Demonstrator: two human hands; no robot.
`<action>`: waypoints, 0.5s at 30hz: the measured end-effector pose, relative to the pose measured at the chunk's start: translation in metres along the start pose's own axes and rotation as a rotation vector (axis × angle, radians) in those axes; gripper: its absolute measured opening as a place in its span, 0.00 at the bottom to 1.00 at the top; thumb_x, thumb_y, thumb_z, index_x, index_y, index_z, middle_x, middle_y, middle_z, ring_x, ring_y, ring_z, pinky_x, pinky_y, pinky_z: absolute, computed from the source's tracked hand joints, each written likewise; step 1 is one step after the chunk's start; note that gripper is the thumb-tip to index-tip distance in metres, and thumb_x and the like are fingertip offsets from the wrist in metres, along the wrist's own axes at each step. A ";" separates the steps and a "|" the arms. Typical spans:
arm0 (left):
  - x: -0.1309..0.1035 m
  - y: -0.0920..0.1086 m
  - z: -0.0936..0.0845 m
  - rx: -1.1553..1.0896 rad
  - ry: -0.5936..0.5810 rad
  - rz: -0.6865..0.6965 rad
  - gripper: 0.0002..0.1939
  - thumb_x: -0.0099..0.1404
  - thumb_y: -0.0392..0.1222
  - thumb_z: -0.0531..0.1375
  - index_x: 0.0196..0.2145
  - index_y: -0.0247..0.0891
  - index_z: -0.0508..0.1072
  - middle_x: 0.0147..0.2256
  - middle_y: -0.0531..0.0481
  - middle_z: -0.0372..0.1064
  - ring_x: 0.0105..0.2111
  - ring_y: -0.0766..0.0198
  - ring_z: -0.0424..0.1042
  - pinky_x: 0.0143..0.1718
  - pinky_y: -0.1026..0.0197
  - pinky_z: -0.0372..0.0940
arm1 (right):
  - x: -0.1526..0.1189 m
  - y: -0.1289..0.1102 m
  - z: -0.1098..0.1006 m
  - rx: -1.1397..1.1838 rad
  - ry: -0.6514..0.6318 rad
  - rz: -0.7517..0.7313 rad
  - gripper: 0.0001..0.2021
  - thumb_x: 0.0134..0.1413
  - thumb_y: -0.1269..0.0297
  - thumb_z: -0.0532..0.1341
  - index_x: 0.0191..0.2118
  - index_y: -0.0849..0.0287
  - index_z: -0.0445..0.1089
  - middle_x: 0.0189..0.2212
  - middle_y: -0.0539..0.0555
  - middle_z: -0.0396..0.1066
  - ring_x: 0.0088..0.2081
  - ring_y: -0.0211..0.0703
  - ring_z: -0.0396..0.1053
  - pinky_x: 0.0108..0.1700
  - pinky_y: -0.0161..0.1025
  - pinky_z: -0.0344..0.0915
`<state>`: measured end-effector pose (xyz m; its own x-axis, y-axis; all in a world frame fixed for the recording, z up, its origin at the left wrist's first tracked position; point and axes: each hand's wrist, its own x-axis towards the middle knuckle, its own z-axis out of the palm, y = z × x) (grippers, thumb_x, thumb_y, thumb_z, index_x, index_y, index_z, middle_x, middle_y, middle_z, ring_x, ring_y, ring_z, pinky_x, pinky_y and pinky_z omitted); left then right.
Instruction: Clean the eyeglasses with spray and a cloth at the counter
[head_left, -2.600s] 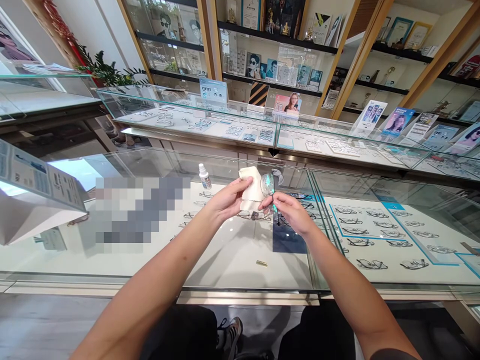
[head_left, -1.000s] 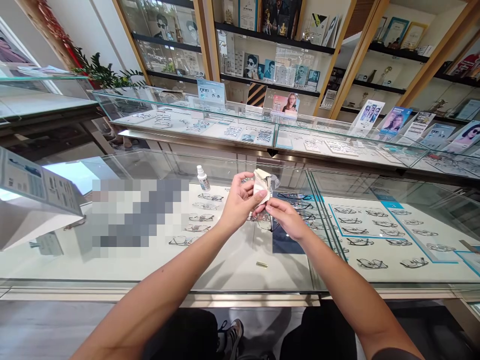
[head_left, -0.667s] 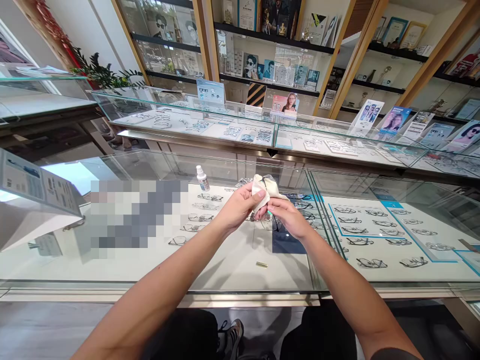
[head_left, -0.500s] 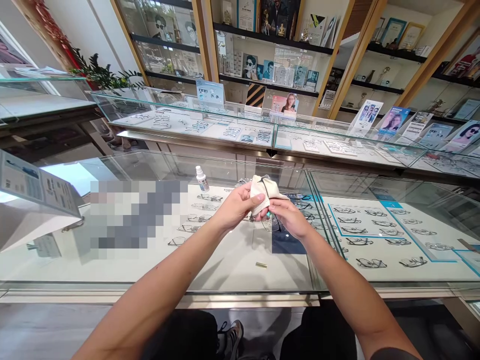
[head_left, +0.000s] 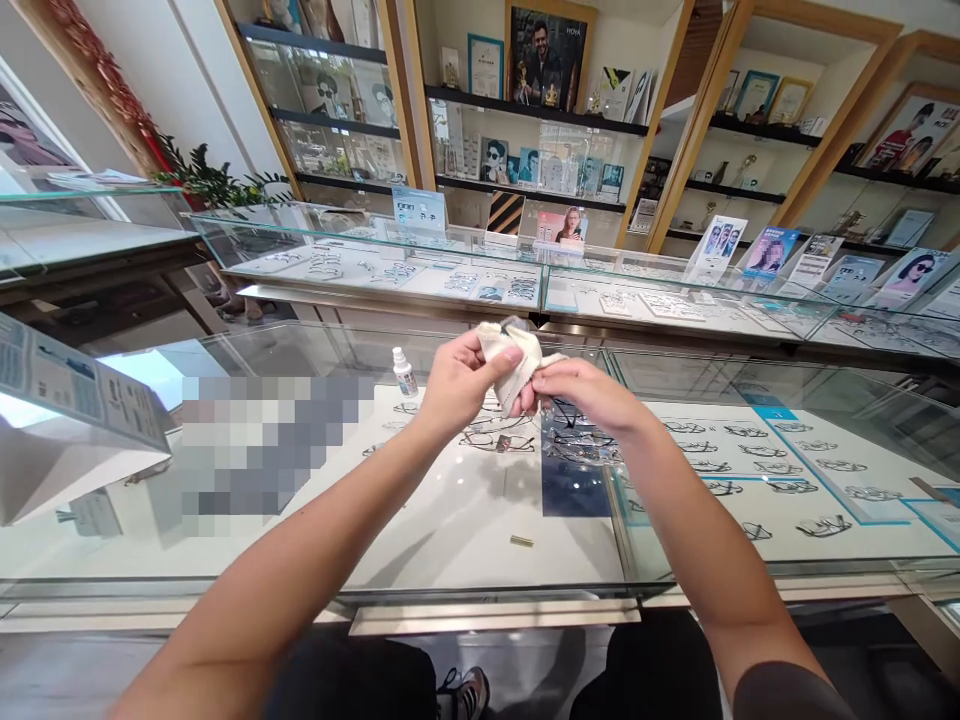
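Observation:
A cream cleaning cloth (head_left: 511,362) is bunched in front of me above the glass counter. My left hand (head_left: 463,380) is closed on it, thumb pressed on its face. A dark bit of eyeglasses (head_left: 514,324) sticks out at the cloth's top; the cloth and fingers hide most of the pair. My right hand (head_left: 589,392) is closed at the cloth's right side, fingers pinched on the eyeglasses, though their grip is partly hidden. A white spray bottle (head_left: 404,374) stands upright on the counter, left of my hands.
Rows of spectacle frames (head_left: 496,440) lie inside the glass display counter (head_left: 480,560). A small gold-coloured bar (head_left: 522,541) lies near its front. At the left stands a folded sign (head_left: 82,400). Another display counter (head_left: 390,290) and shelves stand behind.
Both hands have risen slightly with the cloth, which is turned differently. The dark eyeglass part that crossed the cloth now shows at its top. The view has tilted up a little.

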<state>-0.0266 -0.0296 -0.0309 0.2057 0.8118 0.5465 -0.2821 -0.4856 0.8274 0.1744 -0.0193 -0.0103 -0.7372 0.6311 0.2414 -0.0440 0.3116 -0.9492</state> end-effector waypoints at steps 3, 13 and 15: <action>0.028 0.024 0.003 0.103 0.100 0.152 0.21 0.68 0.58 0.72 0.32 0.38 0.77 0.22 0.50 0.75 0.17 0.65 0.70 0.20 0.64 0.63 | 0.009 -0.032 -0.011 -0.059 0.055 -0.037 0.13 0.64 0.61 0.63 0.33 0.57 0.83 0.36 0.55 0.83 0.41 0.45 0.75 0.48 0.44 0.68; 0.045 0.048 0.000 0.115 -0.128 0.116 0.21 0.62 0.51 0.77 0.43 0.35 0.78 0.33 0.47 0.79 0.29 0.62 0.77 0.29 0.64 0.70 | 0.009 -0.049 -0.025 -0.053 0.225 -0.069 0.12 0.61 0.61 0.64 0.30 0.56 0.83 0.33 0.54 0.81 0.38 0.44 0.74 0.46 0.43 0.69; 0.042 0.041 0.004 0.078 -0.110 0.099 0.23 0.60 0.50 0.78 0.44 0.36 0.77 0.32 0.48 0.79 0.28 0.61 0.77 0.29 0.63 0.71 | 0.011 -0.046 -0.024 -0.026 0.196 -0.066 0.11 0.61 0.61 0.64 0.30 0.57 0.82 0.32 0.54 0.81 0.38 0.44 0.75 0.47 0.43 0.69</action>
<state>-0.0254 -0.0164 0.0262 0.2828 0.7207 0.6330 -0.2333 -0.5884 0.7742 0.1850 -0.0096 0.0405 -0.5882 0.7338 0.3398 -0.0686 0.3734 -0.9251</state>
